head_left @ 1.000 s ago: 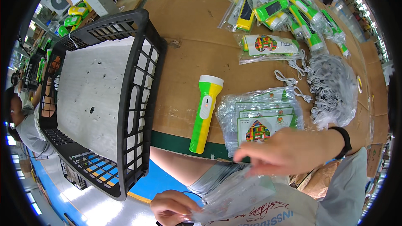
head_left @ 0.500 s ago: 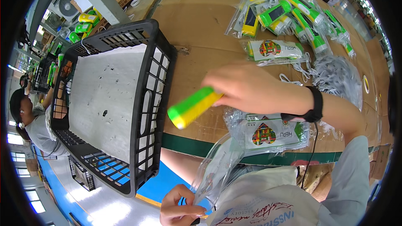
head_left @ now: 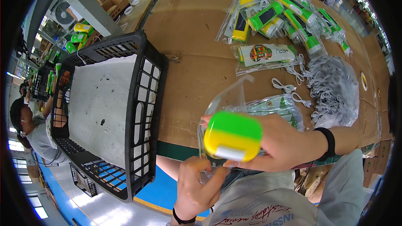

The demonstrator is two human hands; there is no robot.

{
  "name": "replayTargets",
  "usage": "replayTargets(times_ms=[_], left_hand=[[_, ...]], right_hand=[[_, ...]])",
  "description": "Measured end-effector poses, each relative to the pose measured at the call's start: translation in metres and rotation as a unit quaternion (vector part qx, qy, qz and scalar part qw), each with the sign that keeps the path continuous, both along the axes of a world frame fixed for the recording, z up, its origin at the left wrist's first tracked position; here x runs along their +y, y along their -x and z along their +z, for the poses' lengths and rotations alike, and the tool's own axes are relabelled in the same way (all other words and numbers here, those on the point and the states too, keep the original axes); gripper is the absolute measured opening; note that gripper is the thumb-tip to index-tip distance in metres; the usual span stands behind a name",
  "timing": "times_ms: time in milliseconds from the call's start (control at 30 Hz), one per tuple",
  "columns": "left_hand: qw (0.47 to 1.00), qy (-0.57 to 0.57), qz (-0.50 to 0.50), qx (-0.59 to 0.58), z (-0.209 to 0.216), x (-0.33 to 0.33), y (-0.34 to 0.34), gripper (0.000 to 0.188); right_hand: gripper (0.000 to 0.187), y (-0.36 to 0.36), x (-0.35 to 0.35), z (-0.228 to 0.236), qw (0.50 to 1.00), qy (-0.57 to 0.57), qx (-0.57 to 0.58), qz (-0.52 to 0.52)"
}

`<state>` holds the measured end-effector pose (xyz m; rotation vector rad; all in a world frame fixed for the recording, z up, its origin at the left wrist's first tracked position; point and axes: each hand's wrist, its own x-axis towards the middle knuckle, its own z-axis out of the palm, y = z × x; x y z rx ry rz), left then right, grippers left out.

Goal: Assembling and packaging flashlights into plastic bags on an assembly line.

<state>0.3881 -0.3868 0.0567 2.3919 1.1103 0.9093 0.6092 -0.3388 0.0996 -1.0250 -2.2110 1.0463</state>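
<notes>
**Torch (head_left: 232, 136) in right hand (head_left: 280, 144), bag (head_left: 222, 96) in left hand (head_left: 197, 184)**

Right hand: closed round the torch, near edge of counter (head_left: 188, 88). Green/yellow end with a white patch faces camera. Slight blur on it.

Left hand: narrow, fingers bent, pinching clear plastic of the bag just below the torch. Bag film also stands up behind the torch. Can't tell if any of the torch is inside; the body blocks the view. Black band on each wrist.

Around the hands:
- Card stack (head_left: 274, 109): printed cards in clear sleeves, behind right hand, partly covered by it.
- Loose cables (head_left: 284, 87): white, just beyond the stack.
- Cable bundle (head_left: 335, 92): right of those, clear wrap.
- Packed torch (head_left: 268, 54): bagged with a printed card, lying flat beyond the loose cables.
- Pile (head_left: 289, 21): more bagged green/yellow torches, far right.
- Crate (head_left: 140, 113): black, left of the hands, white sheet (head_left: 102, 104) inside.
</notes>
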Motion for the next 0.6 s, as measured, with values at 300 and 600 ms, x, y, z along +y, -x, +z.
replayTargets(times_ms=[300,600], left_hand=[[0.984,0.106,-0.122,-0.071,-0.017,0.004,-0.003,0.035],[0.99,0.071,-0.125,-0.004,-0.004,0.01,-0.014,0.021]], right_hand=[[0.069,-0.024,0.017,0.002,0.982,-0.069,0.029,0.173],[0.033,-0.034,0.008,-0.015,0.974,-0.174,-0.098,0.11]])
